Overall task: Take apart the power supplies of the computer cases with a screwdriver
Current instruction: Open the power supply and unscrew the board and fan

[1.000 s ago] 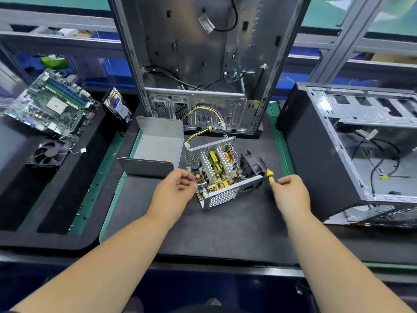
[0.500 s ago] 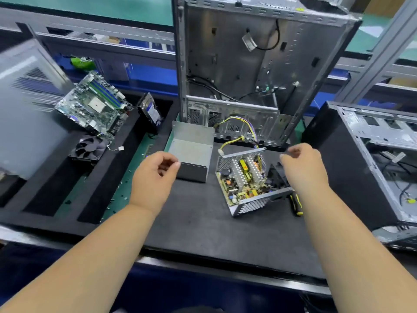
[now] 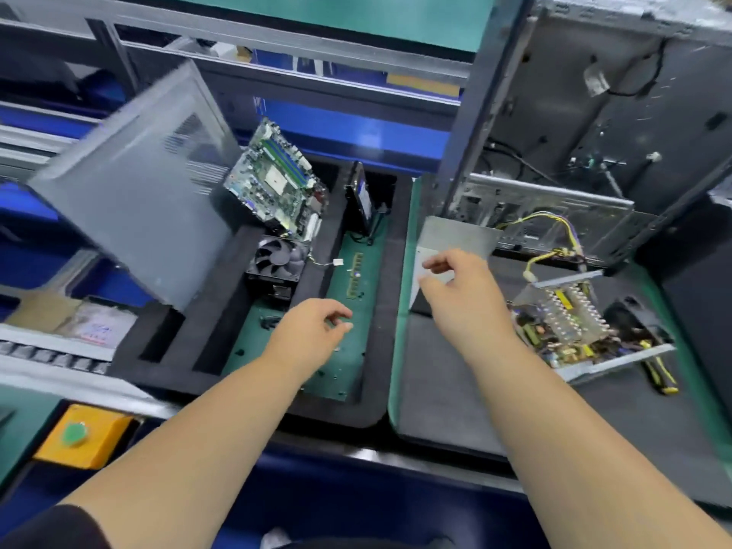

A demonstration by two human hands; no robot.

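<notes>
The opened power supply (image 3: pixel 574 322) lies on the dark mat at the right, its circuit board and heat sinks exposed. Its grey metal cover (image 3: pixel 455 235) stands to the left of it, in front of the upright computer case (image 3: pixel 594 112). A yellow and black screwdriver (image 3: pixel 657 374) lies on the mat beside the power supply. My right hand (image 3: pixel 463 295) hovers over the cover's near edge, fingers loosely curled and holding nothing. My left hand (image 3: pixel 313 330) hangs over the green tray floor (image 3: pixel 336 374), loosely curled, with nothing visible in it.
A black foam tray (image 3: pixel 376 410) holds a motherboard (image 3: pixel 277 184), a fan (image 3: pixel 277 259), a hard drive (image 3: pixel 360 200), a memory stick (image 3: pixel 354 275) and small screws. A grey side panel (image 3: pixel 134 192) leans at the left. A yellow box with a green button (image 3: pixel 79 433) sits at the front left.
My right hand put the screwdriver down by the power supply and moved left over the cover. My left hand let go of the power supply and moved over the tray. The view swung left.
</notes>
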